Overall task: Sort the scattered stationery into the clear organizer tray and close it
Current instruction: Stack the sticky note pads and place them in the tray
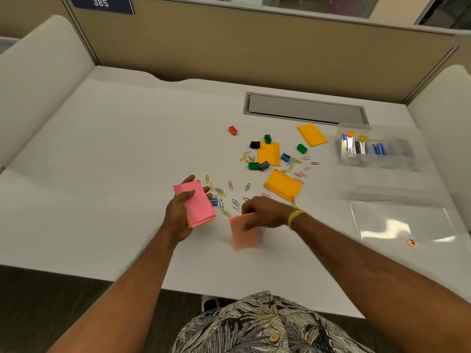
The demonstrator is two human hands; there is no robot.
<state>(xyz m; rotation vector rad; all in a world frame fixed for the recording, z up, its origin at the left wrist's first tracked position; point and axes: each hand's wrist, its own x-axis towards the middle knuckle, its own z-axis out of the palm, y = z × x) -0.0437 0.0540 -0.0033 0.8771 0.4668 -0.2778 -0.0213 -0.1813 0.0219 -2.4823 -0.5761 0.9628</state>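
Observation:
My left hand [178, 215] holds a stack of pink sticky notes [197, 206] with an orange pad showing underneath. My right hand [265, 212] pinches another pink sticky pad [244, 233], blurred, just above the desk. Three orange sticky pads [283, 185] [269, 154] [312, 135] lie further back among several coloured paper clips [230, 186] and small pencil sharpeners [302, 148]. The clear organizer tray [382, 171] stands open at the right, with pens and clips in its far compartments. Its clear lid [402, 225] lies flat toward me.
A red sharpener [233, 130] sits apart at the back. A grey cable hatch [305, 108] is set into the white desk [102, 161]. Beige partition walls close the back and sides. A small orange object [410, 242] shows at the lid.

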